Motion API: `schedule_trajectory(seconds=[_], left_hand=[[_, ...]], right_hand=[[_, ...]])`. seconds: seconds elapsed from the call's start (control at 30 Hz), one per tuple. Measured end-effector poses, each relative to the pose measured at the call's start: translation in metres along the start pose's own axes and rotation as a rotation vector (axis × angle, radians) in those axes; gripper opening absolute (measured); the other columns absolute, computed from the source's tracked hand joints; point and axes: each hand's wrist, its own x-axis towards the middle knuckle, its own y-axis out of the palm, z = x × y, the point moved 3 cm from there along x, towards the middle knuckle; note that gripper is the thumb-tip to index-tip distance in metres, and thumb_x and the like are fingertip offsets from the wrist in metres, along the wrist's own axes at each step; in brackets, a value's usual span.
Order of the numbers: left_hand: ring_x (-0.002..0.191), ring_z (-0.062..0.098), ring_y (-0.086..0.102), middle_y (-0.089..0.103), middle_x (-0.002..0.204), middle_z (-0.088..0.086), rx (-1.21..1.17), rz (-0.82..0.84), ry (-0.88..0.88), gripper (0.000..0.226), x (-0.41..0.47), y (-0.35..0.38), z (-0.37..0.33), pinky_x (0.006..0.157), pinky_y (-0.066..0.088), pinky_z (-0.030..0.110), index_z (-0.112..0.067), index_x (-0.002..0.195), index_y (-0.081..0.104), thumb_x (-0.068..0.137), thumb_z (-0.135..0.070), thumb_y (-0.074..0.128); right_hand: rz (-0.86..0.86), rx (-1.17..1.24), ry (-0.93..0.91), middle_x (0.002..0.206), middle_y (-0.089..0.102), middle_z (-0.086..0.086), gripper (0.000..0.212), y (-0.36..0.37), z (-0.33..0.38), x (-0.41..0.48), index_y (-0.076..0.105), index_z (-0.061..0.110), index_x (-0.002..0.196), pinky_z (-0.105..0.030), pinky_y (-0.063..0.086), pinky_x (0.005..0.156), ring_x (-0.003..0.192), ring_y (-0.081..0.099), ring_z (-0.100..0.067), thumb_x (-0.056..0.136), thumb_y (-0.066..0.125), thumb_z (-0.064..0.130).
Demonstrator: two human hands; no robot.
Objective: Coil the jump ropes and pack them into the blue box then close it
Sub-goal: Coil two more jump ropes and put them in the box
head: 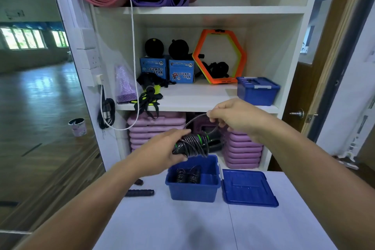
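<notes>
Head view — left hand [162,149] clasps coiled jump rope [193,144], right hand [233,116] pinches its cord.

Left hand [162,148] grips jump rope [192,145], cord wound round black, green-banded handles, bundle held above open blue box [192,191]. Right hand [233,117] pinches free loop of same rope, raised beside bundle. Box stands near far edge of desk [182,227], coiled ropes [187,175] inside. Lid [248,187] lies flat just beside box, toward right edge. Black handle [140,193] lies near left edge.
</notes>
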Motion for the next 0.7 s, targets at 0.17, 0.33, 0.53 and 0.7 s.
schedule_trajectory(seconds=[0.17,0.33,0.53,0.7], left_hand=[[0.064,-0.005,0.056,0.069,0.106,-0.008,-0.159,-0.047,-0.074,0.059,0.008,-0.012,0.01,0.07,0.047,0.024,-0.041,0.136,0.039,0.089,-0.032,0.074],[0.052,0.014,0.052,0.07,0.091,0.018,-0.345,-0.051,-0.069,0.058,0.012,-0.006,0.015,0.058,0.044,0.032,-0.055,0.109,0.027,0.09,-0.028,0.075],[0.055,0.026,0.053,0.069,0.101,0.018,-0.423,-0.098,-0.106,0.076,0.016,0.009,0.014,0.068,0.056,0.048,-0.062,0.137,0.024,0.091,-0.026,0.073],[0.062,0.025,0.059,0.073,0.095,0.0,-0.546,-0.14,-0.132,0.055,0.024,0.021,0.02,0.062,0.053,0.04,-0.055,0.128,0.046,0.09,-0.026,0.074]], right_hand=[[-0.009,0.13,0.062,0.069,0.061,0.001,0.029,0.009,-0.024,-0.001,0.07,0.016,0.072,-0.023,0.035,0.057,0.067,0.055,-0.014,0.097,0.059,0.028],[0.066,0.368,0.224,0.065,0.065,0.003,0.026,0.027,-0.052,-0.001,0.071,0.014,0.08,-0.023,0.029,0.052,0.061,0.055,-0.012,0.098,0.055,0.02],[0.079,0.553,0.413,0.063,0.058,0.003,0.02,0.043,-0.077,0.001,0.066,0.015,0.08,-0.024,0.026,0.049,0.055,0.054,-0.013,0.093,0.051,0.018],[0.09,0.733,0.467,0.063,0.054,0.004,0.02,0.045,-0.09,0.002,0.057,0.021,0.07,-0.027,0.025,0.052,0.056,0.054,-0.016,0.087,0.046,0.02]])
